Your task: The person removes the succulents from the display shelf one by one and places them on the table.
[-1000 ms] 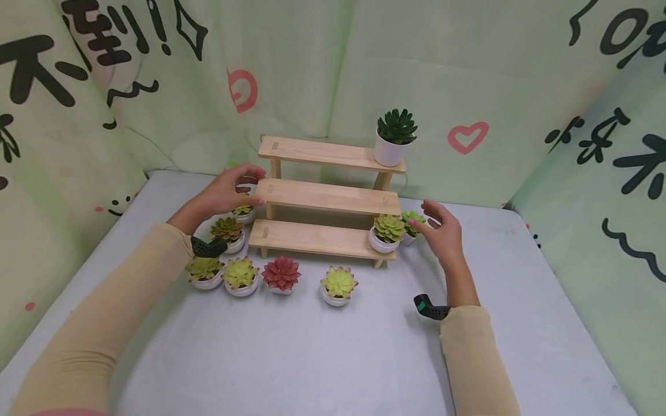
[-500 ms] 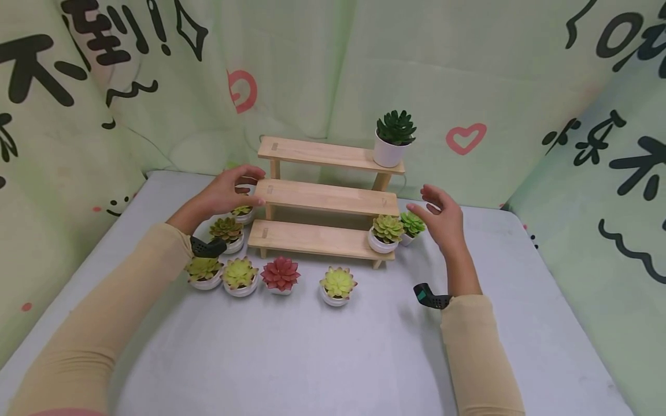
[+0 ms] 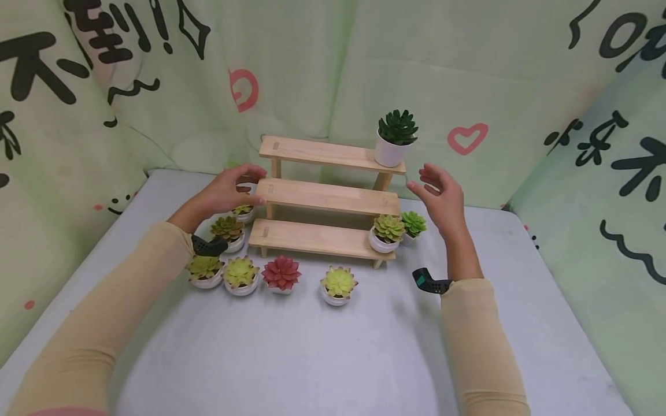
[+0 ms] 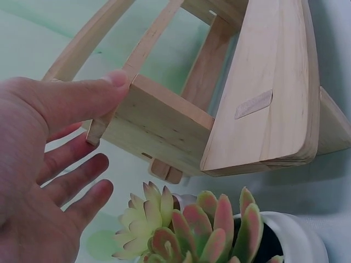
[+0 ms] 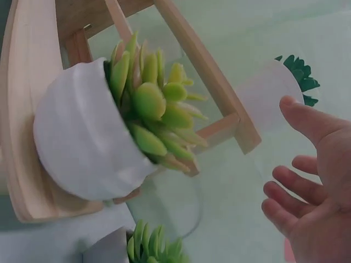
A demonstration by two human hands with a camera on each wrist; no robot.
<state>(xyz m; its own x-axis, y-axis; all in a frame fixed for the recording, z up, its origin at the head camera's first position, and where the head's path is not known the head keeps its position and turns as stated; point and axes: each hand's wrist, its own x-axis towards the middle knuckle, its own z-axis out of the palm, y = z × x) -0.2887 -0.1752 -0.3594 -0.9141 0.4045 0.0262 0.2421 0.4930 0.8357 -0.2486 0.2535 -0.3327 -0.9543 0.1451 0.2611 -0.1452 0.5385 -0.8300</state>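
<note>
A three-tier wooden plant stand (image 3: 322, 240) is on the table. Its middle tier's left end is held by my left hand (image 3: 224, 190), with the thumb (image 4: 90, 98) on the wood and some fingers partly hidden behind it. To the stand's right, my right hand (image 3: 442, 196) is raised, fingers spread and holding nothing. Nearest to it is a dark green succulent (image 3: 397, 128) in a white pot on the top tier's right end. A light green succulent (image 3: 388, 230) occupies the bottom tier's right end, overlapping a bright green one (image 3: 413, 224) behind.
Left of the stand are several potted succulents, including a brownish-green one (image 3: 226, 230) and yellow-green ones (image 3: 204, 268). In front are a red succulent (image 3: 281, 274) and a lime one (image 3: 339, 283). A printed curtain (image 3: 291, 69) stands behind the table.
My right hand has risen from beside the bright green succulent to near the top tier, its fingers staying apart. My left hand and the stand stay put.
</note>
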